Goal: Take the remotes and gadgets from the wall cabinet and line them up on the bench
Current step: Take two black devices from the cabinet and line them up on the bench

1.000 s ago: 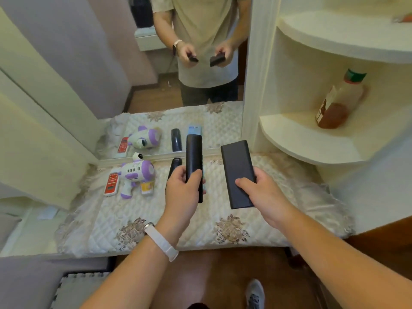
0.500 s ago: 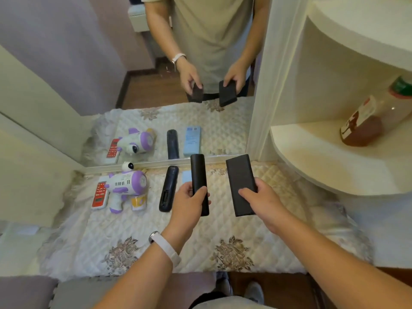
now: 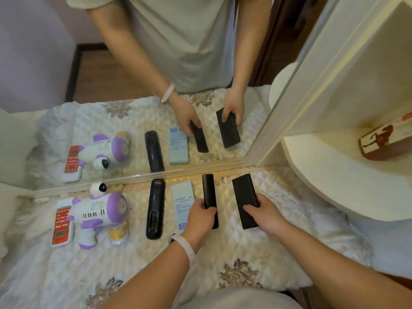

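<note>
My left hand (image 3: 201,216) grips a slim black remote (image 3: 208,190) low over the quilted bench cover (image 3: 234,246). My right hand (image 3: 264,214) holds a flat black power bank (image 3: 244,197) just to its right, also low over the cover. Lined up to the left lie a pale blue flat gadget (image 3: 183,200), a long black remote (image 3: 156,207), a white and purple toy gun (image 3: 98,211) and a red and white remote (image 3: 62,224).
A mirror (image 3: 133,85) stands along the back of the bench and repeats everything. On the right a cream corner shelf (image 3: 334,175) juts over the bench, holding a brown bottle (image 3: 383,142). Wooden floor shows at the lower right.
Both hands have come down and forward with their items toward the bench cover. My head has moved closer and tilted down.
</note>
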`<state>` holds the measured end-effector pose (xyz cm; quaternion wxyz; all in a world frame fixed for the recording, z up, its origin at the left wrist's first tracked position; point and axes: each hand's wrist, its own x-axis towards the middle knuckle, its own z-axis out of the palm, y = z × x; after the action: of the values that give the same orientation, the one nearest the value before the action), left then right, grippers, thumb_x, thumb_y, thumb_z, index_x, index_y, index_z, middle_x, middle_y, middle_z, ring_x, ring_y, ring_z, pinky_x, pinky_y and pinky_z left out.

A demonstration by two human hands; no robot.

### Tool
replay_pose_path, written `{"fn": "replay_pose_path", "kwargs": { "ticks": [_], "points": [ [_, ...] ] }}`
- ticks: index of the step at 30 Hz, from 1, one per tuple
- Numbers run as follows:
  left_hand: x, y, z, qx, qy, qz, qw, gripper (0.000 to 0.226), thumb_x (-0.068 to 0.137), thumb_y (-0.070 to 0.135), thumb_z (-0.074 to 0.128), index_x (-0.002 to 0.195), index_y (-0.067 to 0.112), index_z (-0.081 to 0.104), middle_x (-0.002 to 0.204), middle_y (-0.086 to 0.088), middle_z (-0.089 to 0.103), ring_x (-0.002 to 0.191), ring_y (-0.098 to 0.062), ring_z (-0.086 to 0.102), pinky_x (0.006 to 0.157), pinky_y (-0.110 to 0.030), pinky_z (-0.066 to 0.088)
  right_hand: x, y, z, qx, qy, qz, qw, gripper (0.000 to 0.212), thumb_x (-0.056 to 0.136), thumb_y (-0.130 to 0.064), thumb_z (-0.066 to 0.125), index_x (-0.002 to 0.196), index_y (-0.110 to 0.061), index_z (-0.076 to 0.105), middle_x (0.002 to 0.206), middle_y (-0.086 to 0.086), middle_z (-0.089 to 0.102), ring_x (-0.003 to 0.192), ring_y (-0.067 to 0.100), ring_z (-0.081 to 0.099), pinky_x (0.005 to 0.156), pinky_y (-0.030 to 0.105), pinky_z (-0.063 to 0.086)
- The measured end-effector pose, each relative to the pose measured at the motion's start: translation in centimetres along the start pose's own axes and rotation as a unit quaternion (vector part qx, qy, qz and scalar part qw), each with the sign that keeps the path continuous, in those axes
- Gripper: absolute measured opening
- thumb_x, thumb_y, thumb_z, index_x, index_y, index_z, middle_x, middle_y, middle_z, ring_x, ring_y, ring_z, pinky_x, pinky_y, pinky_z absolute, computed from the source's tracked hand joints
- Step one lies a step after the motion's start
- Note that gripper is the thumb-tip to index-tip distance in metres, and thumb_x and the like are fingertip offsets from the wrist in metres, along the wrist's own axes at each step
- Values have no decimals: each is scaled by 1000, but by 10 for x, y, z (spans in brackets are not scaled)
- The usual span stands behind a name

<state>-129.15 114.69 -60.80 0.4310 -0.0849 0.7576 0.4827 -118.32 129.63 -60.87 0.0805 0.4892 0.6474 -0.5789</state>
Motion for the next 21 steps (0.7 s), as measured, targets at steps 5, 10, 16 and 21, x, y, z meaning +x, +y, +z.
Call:
{"fn": "replay_pose_path", "kwargs": {
  "ticks": [5, 10, 16, 21],
  "points": [
    [20, 1, 14, 34, -18, -24, 999, 22, 88, 7, 51, 107, 17, 55, 96, -6, 64, 90, -24, 63, 84, -44, 56, 23, 2, 7, -22, -10, 2, 1000, 34, 91, -17, 66, 124, -19, 59, 106, -3, 68, 95, 14, 66, 78, 29, 54],
    [22, 1, 20, 60, -9, 5, 998, 26, 89, 6, 49, 111, 18, 55, 92, 0, 63, 87, -21, 62, 74, -34, 54, 36, 2, 20, -80, -13, -10, 997, 33, 91, -20, 65, 123, -17, 57, 110, 1, 67, 95, 15, 64, 75, 26, 51],
    [7, -4, 16, 67, 5, 64, 996, 31, 86, 1, 51, 107, 24, 54, 95, -1, 65, 83, -17, 64, 74, -37, 58, 36, 3, 19, -308, 24, -52, 950, 31, 91, -42, 59, 111, -20, 50, 94, -3, 61, 83, 19, 61, 64, 31, 48],
    [-6, -5, 12, 124, 18, 103, 987, 32, 85, 4, 54, 82, 34, 47, 81, 6, 55, 79, -21, 60, 77, -44, 53, 32, 8, 6, -436, 44, -91, 894, 32, 92, -51, 49, 104, -22, 48, 95, -2, 60, 83, 21, 61, 64, 34, 48]
  ]
}}
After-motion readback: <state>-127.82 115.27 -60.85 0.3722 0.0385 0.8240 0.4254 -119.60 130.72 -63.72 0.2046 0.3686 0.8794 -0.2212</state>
